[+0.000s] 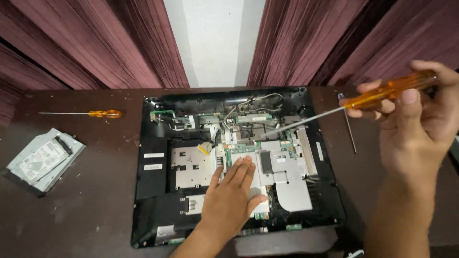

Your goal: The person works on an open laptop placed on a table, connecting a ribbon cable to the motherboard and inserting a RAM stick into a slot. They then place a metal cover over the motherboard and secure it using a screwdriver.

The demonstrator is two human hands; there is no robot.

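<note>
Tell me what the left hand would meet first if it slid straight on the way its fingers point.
The left hand, flat on the opened laptop, points up and slightly right. It would probably first meet the green circuit board just beyond its fingertips; depth is hard to judge.

Lighting: dim, warm, indoor; source appears overhead and in front. Pale wall strip (pixel 214 43) between the curtains (pixel 95 43) is the brightest area, nearly washed out. Bench (pixel 86 200) dark, low contrast. Soft shadow under left hand (pixel 232 200). Mild glare on metal shielding (pixel 291 191). Right hand (pixel 420 119) close to the lens, slightly soft. Slight wide-angle stretch at edges.
</note>
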